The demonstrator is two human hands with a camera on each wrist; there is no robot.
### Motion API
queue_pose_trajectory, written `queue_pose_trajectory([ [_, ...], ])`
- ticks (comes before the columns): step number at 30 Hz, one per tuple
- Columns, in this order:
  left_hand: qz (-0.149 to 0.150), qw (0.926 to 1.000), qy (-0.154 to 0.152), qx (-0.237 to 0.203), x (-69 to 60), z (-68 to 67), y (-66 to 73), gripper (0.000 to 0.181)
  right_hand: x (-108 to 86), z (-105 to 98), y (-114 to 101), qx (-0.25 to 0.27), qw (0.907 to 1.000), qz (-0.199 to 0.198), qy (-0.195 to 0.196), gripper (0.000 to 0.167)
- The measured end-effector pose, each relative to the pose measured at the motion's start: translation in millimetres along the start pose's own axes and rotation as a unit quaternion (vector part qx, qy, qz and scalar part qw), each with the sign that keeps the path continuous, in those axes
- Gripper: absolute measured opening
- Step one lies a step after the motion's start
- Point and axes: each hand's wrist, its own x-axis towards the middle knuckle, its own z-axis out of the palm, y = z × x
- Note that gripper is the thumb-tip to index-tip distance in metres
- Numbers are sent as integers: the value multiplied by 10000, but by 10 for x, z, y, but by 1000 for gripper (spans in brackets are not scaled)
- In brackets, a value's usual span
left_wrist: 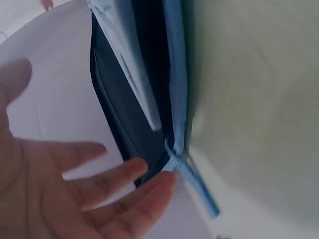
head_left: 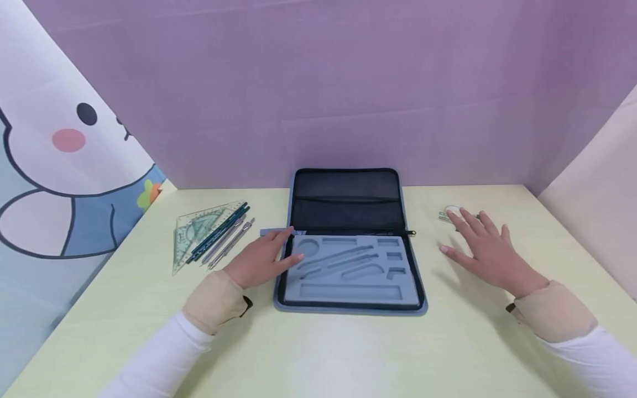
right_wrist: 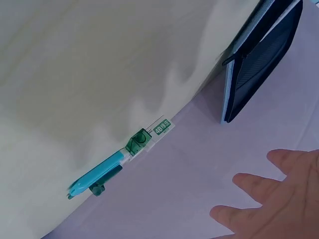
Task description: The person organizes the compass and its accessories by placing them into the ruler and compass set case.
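An unzipped blue zip case [head_left: 277, 307] lies with its black-lined lid [head_left: 348, 213] raised at the back. Its grey-blue moulded tray [head_left: 358, 279] has several bare recesses. Over the tray's left edge reaches my left hand [head_left: 261, 262], fingers extended, holding nothing; whether it touches the case I cannot tell. A blue strap [left_wrist: 199, 191] sticks out near those fingertips. On the right, my right hand [head_left: 490, 251] hovers with spread fingers. It partly hides small items in the head view: a 4B eraser [right_wrist: 162, 127], a green sharpener-like piece [right_wrist: 138, 141] and a light-blue stick-shaped item [right_wrist: 99, 172].
Left of the case lie clear green-marked set squares [head_left: 183, 232], dark green pencils [head_left: 217, 235] and metal compass-like tools [head_left: 231, 243]. A purple cloth backdrop [head_left: 348, 94] stands behind the table [head_left: 338, 354]. A cartoon-printed sheet [head_left: 40, 221] borders the left side.
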Motion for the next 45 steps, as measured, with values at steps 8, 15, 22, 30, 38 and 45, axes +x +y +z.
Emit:
queue_pose_trajectory([
  [8, -784, 9962, 109, -361, 153, 92, -8, 61, -1, -24, 41, -63, 10000, 67, 26, 76],
  [15, -889, 9942, 282, -542, 261, 122, -86, 44, 42, -70, 160, 109, 9998, 193, -12, 71],
  [22, -1194, 9822, 212, -1433, 272, 130, -178, 42, 164, -118, 391, 383, 9968, 410, -562, 65],
  [30, -1361, 9704, 247, -1978, 231, 130, -201, 43, 288, -109, 600, 536, 9978, 187, -349, 32],
  [38, -1254, 9733, 256, -1907, 247, 144, -201, 42, 560, -13, 518, 331, 9993, -116, -120, 18],
  [45, -1172, 9748, 269, -1879, 261, 185, -186, 43, 725, 78, 415, 232, 9993, 184, -229, 17],
])
